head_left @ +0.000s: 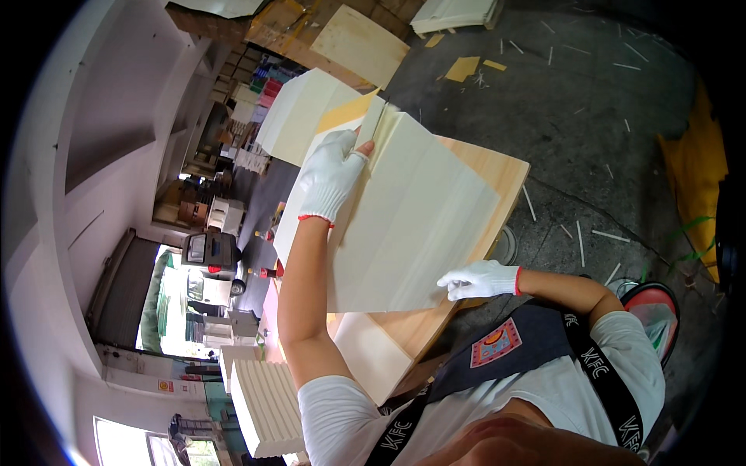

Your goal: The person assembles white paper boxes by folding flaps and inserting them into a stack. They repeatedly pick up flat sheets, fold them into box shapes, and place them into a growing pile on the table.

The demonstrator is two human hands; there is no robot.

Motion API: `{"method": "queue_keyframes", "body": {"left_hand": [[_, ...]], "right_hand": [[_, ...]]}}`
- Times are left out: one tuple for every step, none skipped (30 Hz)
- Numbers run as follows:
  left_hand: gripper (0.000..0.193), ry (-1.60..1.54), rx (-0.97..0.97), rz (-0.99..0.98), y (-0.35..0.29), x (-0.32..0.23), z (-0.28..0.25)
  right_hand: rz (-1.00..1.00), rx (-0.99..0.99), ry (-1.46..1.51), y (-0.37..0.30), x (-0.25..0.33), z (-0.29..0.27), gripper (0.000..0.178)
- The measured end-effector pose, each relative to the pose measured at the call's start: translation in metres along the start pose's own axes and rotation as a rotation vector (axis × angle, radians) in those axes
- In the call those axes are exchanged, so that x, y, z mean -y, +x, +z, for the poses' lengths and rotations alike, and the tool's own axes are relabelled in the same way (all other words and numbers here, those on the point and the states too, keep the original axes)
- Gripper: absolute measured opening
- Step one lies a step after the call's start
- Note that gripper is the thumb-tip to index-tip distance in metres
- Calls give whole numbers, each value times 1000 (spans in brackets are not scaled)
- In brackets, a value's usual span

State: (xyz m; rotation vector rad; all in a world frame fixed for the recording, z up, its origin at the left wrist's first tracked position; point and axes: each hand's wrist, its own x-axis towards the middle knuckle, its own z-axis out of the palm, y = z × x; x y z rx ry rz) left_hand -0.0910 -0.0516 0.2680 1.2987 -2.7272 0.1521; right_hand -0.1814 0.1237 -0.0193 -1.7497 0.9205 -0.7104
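Note:
A large pale wooden board (420, 225) lies across the workbench in front of me. My left hand (330, 171), in a white knitted glove with red trim and bare fingertips, reaches to its far part. The fingers are closed on a narrow pale strip (372, 124), with the thumb along its side. Beside the strip lies a flat yellow piece (347, 113). My right hand (480, 280), gloved alike, is by the board's near right edge, with its fingers loosely extended and nothing seen in them. Whether it touches the edge I cannot tell.
Under the board shows a wooden bench top (497, 175). Stacked pale slats (264, 408) stand at lower left. Another stack of boards (454, 15) sits at the far side. Thin offcuts are scattered over the dark floor (567, 116). A red-rimmed bin (657, 299) stands at right.

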Motion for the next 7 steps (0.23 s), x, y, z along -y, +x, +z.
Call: {"method": "queue_keyframes", "body": {"left_hand": [[47, 0, -10, 5, 0, 1, 1], [47, -4, -4, -9, 0, 1, 1], [47, -9, 1, -23, -1, -2, -1], [47, -13, 7, -37, -2, -4, -2], [47, -20, 0, -25, -1, -2, -1], [47, -26, -8, -14, -1, 1, 0], [47, -31, -16, -3, 0, 6, 3]], "right_hand": [[-2, 4, 5, 1, -1, 0, 59], [-3, 8, 9, 2, -2, 0, 59], [0, 11, 8, 3, -4, 1, 59], [3, 15, 7, 4, -5, 2, 59], [7, 18, 6, 6, -7, 3, 59], [1, 8, 1, 7, -10, 5, 58], [-4, -2, -3, 8, -12, 7, 56]]}}
